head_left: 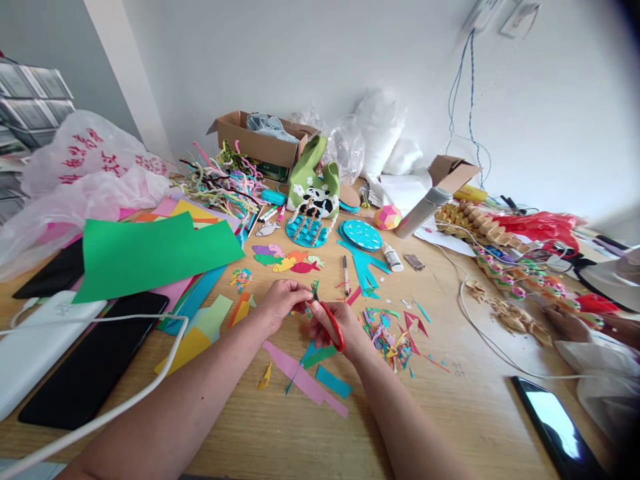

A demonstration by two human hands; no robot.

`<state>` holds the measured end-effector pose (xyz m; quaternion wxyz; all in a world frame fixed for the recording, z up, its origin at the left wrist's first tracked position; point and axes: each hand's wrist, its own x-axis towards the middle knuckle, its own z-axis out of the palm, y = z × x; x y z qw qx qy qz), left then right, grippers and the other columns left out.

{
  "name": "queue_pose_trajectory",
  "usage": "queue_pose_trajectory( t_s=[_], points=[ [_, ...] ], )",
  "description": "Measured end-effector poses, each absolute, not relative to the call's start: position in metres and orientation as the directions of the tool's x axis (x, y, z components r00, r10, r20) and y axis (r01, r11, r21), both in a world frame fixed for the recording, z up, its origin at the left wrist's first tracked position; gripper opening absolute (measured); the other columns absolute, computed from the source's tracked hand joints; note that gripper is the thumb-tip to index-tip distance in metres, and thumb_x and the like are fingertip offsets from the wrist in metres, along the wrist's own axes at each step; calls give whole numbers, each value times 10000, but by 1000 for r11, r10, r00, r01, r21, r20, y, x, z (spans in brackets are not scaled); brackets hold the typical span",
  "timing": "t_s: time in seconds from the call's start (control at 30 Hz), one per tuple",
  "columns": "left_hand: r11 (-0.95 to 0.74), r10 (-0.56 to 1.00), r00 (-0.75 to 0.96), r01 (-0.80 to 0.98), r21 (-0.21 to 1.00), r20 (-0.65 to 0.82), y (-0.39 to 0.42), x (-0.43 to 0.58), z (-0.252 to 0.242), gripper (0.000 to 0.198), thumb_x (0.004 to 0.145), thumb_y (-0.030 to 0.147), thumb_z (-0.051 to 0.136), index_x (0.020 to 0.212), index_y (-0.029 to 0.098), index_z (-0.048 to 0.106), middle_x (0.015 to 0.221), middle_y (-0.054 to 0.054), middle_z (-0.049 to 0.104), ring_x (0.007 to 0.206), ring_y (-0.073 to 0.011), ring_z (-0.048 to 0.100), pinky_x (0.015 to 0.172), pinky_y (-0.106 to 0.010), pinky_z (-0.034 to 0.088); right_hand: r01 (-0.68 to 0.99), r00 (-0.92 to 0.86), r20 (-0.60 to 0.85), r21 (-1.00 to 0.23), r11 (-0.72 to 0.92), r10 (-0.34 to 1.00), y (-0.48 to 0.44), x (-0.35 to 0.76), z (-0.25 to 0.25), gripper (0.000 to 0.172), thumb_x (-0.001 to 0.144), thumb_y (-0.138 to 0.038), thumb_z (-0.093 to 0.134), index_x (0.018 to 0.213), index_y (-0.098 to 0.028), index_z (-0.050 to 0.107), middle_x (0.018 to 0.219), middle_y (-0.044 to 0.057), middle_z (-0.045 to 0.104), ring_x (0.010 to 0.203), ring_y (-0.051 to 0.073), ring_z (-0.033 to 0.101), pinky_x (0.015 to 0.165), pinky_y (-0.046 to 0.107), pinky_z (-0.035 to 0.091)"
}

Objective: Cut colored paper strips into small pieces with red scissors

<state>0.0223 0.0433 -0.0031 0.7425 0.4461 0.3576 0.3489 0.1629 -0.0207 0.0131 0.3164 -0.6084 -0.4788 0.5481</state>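
Red-handled scissors [334, 327] are in my right hand [340, 325], their blades pointing up and left toward my left hand [286, 301]. The fingers of my left hand are pinched together at the blade tips; what they hold is too small to name. Below the hands lie a pink paper strip [295, 373] and a blue paper piece [334, 382]. A pile of colourful paper scraps [393, 340] is right of my right hand. Beyond the hands are paper fish [285, 259] in several colours and a black pen [346, 275].
Green paper [160, 253] covers coloured sheets at left, near a power bank [40, 347] and a black phone [95, 360]. A glue bottle [393, 258] and metal bottle [423, 212] stand behind. Another person's hand [565, 323] is at right, above a phone [555, 420].
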Motion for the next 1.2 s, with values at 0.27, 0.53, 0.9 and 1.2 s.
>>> queue_pose_trajectory(
  t_s=[0.27, 0.53, 0.9, 1.2],
  points=[
    [369, 841, 490, -206, 906, -231, 42, 23, -1, 154, 595, 259, 692, 567, 137, 602, 534, 12, 567, 509, -83, 463, 535, -235, 342, 242, -62, -349, -914, -325, 935, -21, 163, 14, 536, 728, -664, 613, 590, -149, 558, 484, 33, 610, 366, 116, 554, 363, 194, 405],
    [402, 830, 499, -232, 886, -247, 43, 24, -3, 183, 570, 273, 730, 587, 135, 611, 549, 5, 586, 518, -90, 493, 552, -241, 359, 246, -68, -345, -915, -319, 936, -20, 163, 11, 534, 739, -653, 613, 583, -145, 559, 465, 28, 601, 358, 114, 552, 357, 189, 397],
    [386, 836, 497, -235, 892, -231, 43, 23, -1, 177, 577, 275, 716, 564, 138, 604, 540, 8, 569, 515, -89, 481, 540, -237, 350, 237, -70, -362, -911, -337, 930, -20, 165, 8, 524, 725, -654, 626, 607, -149, 553, 499, 32, 628, 378, 121, 575, 368, 193, 420],
    [404, 840, 481, -249, 880, -250, 43, 23, 0, 155, 571, 258, 714, 582, 137, 618, 534, 17, 557, 504, -83, 477, 522, -225, 345, 264, -72, -376, -901, -345, 924, -19, 163, 11, 543, 675, -685, 639, 576, -161, 537, 457, 15, 591, 350, 118, 546, 350, 199, 384]
  ],
)
